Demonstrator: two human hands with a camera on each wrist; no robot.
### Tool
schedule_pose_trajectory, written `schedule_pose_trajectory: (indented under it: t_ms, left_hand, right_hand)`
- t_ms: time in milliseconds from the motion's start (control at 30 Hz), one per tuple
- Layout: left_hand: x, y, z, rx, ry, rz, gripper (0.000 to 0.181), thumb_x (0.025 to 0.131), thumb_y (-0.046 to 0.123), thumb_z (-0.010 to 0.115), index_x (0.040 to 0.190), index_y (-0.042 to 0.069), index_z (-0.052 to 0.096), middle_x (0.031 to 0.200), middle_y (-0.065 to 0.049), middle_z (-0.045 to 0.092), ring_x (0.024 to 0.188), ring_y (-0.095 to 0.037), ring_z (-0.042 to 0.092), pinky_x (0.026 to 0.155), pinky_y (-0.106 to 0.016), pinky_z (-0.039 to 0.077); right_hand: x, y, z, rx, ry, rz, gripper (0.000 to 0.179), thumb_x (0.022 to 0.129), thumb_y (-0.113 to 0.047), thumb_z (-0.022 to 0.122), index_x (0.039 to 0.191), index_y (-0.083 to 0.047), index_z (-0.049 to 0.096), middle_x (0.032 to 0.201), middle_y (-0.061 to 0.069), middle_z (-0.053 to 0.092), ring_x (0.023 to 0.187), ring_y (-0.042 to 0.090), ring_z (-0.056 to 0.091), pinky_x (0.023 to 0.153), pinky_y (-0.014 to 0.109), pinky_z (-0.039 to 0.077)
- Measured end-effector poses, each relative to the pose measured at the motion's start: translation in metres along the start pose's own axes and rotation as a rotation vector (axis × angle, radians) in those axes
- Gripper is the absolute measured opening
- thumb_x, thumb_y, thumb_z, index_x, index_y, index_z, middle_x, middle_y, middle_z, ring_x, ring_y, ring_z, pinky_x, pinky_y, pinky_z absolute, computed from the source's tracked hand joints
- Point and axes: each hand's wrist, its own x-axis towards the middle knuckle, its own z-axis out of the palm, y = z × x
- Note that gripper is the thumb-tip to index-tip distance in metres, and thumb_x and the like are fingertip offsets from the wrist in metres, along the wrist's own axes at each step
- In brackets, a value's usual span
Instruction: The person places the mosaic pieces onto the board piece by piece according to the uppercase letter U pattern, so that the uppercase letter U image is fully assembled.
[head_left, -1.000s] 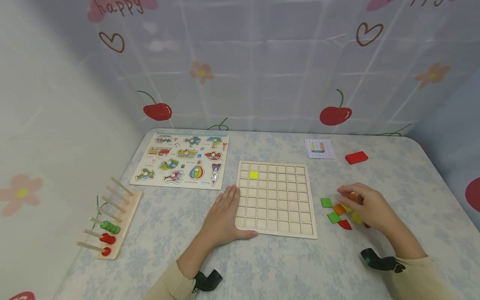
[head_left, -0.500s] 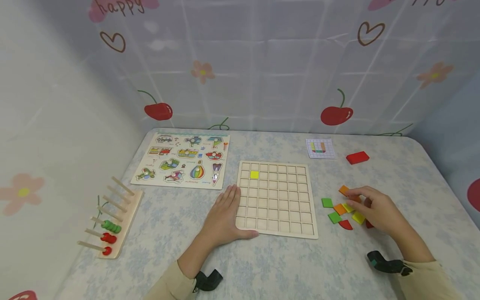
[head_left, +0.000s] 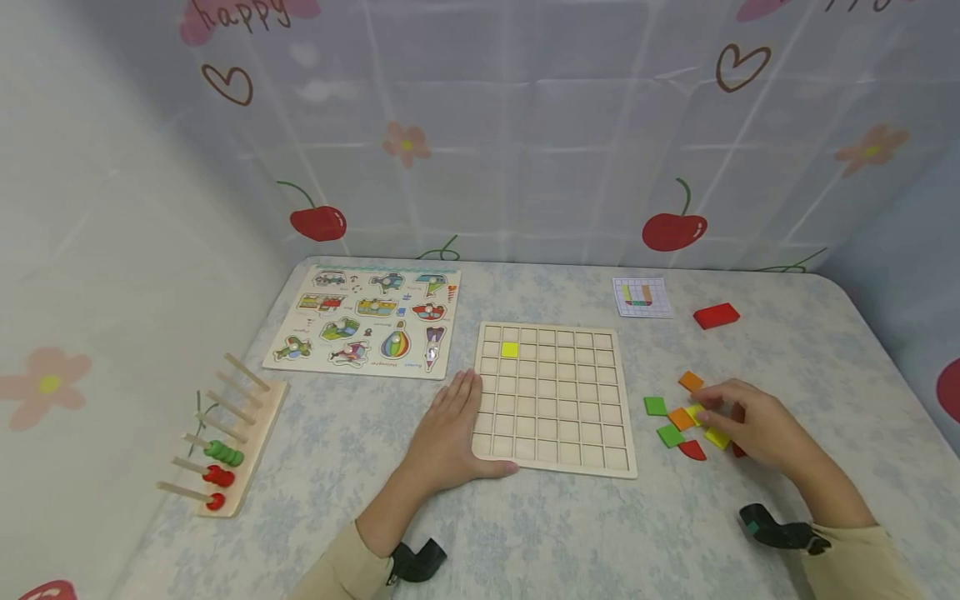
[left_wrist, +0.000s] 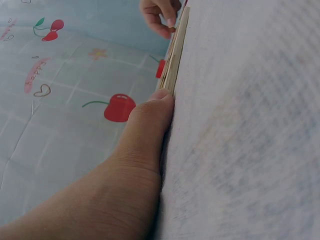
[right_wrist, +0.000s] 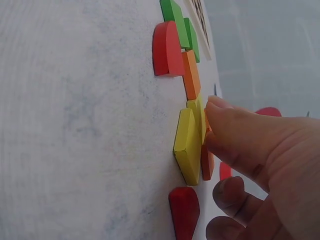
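Slightly rightward and nearer the person has gone the right hand (head_left: 753, 425), baring the orange square tile (head_left: 691, 381) at the heap's far side. Its fingers bend over the loose coloured tiles; whether they pinch 1, I cannot tell. Beneath it lies a thick yellow tile (right_wrist: 187, 145), with 2 green square tiles (head_left: 656, 406) nearer the pale wooden grid board (head_left: 555, 408). Straight-fingered, the left hand (head_left: 444, 437) rests against the board's left edge, clasping nothing. 1 bright yellow square tile (head_left: 509, 350) sits in the board's 2nd row, 2nd column.
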Motion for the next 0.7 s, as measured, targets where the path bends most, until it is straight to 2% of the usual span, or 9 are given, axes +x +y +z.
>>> schedule_pose_trajectory:
  t_ms: [167,367,567,700]
  left_hand:
    - [0.0003,-0.0001,0.0000,-0.004,0.003,0.003,0.138,0.064,0.086,0.064,0.160,0.006,0.006,0.169,-0.008,0.003,0.156,-0.019,0.000,0.128,-0.039,0.009]
    - [0.0002,0.0006,-0.0001,0.002,0.002,-0.002,0.137,0.064,0.087,0.064,0.160,0.007,0.006,0.169,-0.007,0.002,0.156,-0.019,-0.001,0.128,-0.039,0.009]
    - [-0.0005,0.0010,0.0000,0.007,0.003,-0.007,0.137,0.064,0.087,0.064,0.160,0.007,0.006,0.169,-0.007,0.003,0.156,-0.019,-0.001,0.128,-0.040,0.010]
    - [-0.0008,0.0008,-0.0004,0.006,0.001,-0.008,0.137,0.064,0.087,0.063,0.160,0.007,0.006,0.169,-0.007,0.002,0.156,-0.019,-0.001,0.128,-0.040,0.010]
  right_hand:
    - [-0.0008,0.0023,0.0003,-0.007,-0.023,-0.014,0.036,0.089,-0.024,0.074,0.121,-0.009,0.069,0.109,0.010,0.062,0.079,0.018,0.045,0.054,0.022,0.042]
    - [-0.0005,0.0046,0.0018,-0.021,-0.047,-0.020,0.039,0.088,-0.024,0.075,0.124,-0.010,0.068,0.101,0.005,0.057,0.072,0.014,0.044,0.051,0.022,0.042]
    - [-0.0003,0.0070,0.0036,-0.013,-0.033,-0.035,0.036,0.087,-0.022,0.076,0.119,-0.009,0.068,0.099,0.006,0.057,0.080,0.016,0.046,0.056,0.021,0.042]
    - [-0.0026,0.0068,0.0041,0.017,0.007,-0.025,0.030,0.086,-0.018,0.077,0.113,-0.010,0.065,0.100,0.007,0.056,0.066,0.014,0.048,0.052,0.022,0.045]
